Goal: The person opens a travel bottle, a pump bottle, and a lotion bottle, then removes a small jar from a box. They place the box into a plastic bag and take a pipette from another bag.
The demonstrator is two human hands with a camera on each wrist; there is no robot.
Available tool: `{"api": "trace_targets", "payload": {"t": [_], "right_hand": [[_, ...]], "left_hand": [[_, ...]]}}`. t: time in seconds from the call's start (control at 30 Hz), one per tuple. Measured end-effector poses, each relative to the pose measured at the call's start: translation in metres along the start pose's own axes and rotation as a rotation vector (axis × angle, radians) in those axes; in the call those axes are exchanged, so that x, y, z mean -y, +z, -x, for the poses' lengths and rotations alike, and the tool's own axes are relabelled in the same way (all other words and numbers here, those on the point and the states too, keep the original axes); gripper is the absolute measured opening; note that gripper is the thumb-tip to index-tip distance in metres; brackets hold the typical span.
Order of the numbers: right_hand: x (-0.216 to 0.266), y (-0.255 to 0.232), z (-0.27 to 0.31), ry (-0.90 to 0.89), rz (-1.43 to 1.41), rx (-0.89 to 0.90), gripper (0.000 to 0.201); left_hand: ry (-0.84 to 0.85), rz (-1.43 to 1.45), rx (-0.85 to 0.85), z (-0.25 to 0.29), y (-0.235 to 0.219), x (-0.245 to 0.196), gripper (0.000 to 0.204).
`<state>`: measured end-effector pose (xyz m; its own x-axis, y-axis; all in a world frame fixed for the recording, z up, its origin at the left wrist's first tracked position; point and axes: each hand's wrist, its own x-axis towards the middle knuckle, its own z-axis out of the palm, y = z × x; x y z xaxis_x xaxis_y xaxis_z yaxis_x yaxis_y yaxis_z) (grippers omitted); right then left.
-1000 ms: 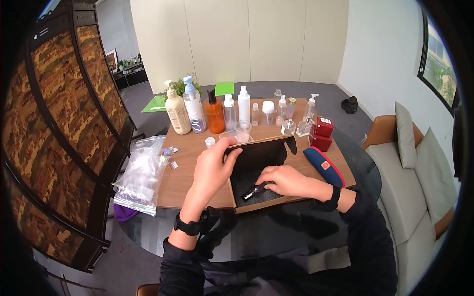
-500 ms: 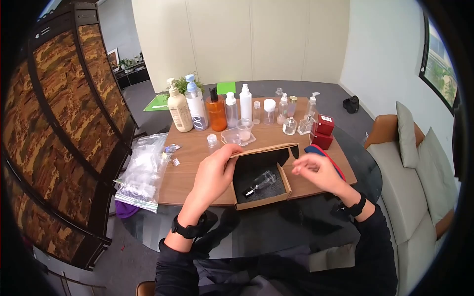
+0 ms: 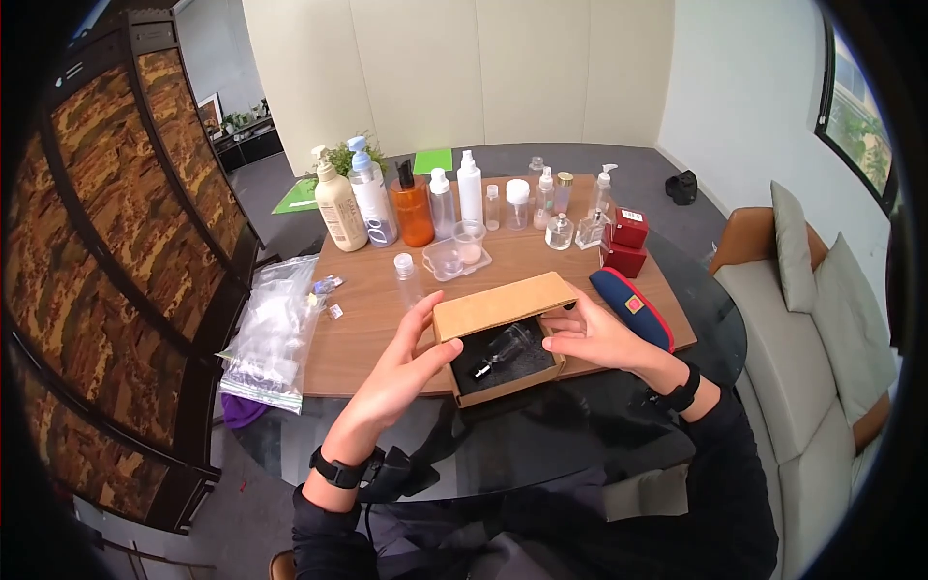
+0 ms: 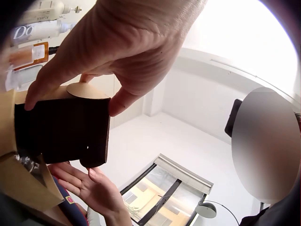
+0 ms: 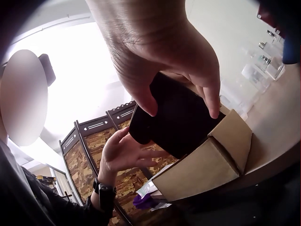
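Observation:
A brown cardboard box [image 3: 517, 384] with a black inside stands at the table's near edge, its hinged lid [image 3: 503, 303] tilted partway down over it. Inside, a small clear glass bottle with a dark and silver neck [image 3: 503, 350] lies on black foam. My left hand [image 3: 398, 365] grips the lid at its left side, thumb on the front edge. At the opposite side my right hand [image 3: 611, 336] holds the lid between thumb and fingers. The right wrist view shows the lid's black inner face [image 5: 181, 117] between that thumb and fingers; the bottle is hidden there.
Pump and spray bottles, among them an amber bottle [image 3: 413, 215], line the back of the wooden board [image 3: 358, 358]. A clear plastic tray [image 3: 447, 261] lies behind the box. To the right are red boxes [image 3: 623, 259] and a blue case [image 3: 630, 304]; plastic bags [image 3: 275, 333] lie left.
My right hand has left the bottle in the box and moved to the lid's right side. The lid has swung from upright toward me, with my left thumb now at its front edge.

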<state>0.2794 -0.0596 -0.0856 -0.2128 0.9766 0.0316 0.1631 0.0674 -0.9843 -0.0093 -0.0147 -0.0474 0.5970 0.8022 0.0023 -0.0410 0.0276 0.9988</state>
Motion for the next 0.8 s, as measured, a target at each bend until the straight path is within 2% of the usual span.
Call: {"api": "trace_targets", "payload": {"t": [0.17, 0.27, 0.3, 0.4, 0.53, 0.67, 0.7, 0.73, 0.8], "right_hand": [[0.016, 0.001, 0.001, 0.100, -0.135, -0.003, 0.094], [0.036, -0.004, 0.001, 0.215, -0.363, 0.034, 0.092], [0.041, -0.005, 0.000, 0.204, -0.401, 0.031, 0.077], [0.043, -0.012, -0.004, 0.204, -0.449, 0.028, 0.077], [0.042, -0.002, 0.001, 0.236, -0.287, -0.024, 0.080], [0.031, -0.004, 0.008, 0.273, -0.267, 0.061, 0.073], [0.034, -0.004, 0.009, 0.333, -0.279, 0.076, 0.073], [0.033, -0.004, 0.009, 0.300, -0.200, 0.094, 0.075], [0.026, -0.005, 0.009, 0.233, -0.043, 0.129, 0.078]], "left_hand": [[-0.077, 0.113, -0.032, -0.003, 0.001, -0.002, 0.065], [-0.081, 0.228, -0.024, -0.006, -0.003, -0.004, 0.060], [-0.082, 0.295, -0.021, -0.009, -0.008, -0.003, 0.059], [-0.094, 0.369, -0.053, -0.011, -0.011, -0.008, 0.057], [-0.081, 0.246, -0.061, -0.010, -0.009, -0.003, 0.058], [-0.119, 0.061, -0.018, -0.001, 0.005, -0.001, 0.062], [-0.087, 0.025, 0.045, -0.001, 0.005, 0.003, 0.065], [-0.055, -0.011, 0.107, -0.001, 0.005, 0.009, 0.067], [0.027, -0.105, 0.123, 0.000, 0.003, 0.020, 0.068]]}}
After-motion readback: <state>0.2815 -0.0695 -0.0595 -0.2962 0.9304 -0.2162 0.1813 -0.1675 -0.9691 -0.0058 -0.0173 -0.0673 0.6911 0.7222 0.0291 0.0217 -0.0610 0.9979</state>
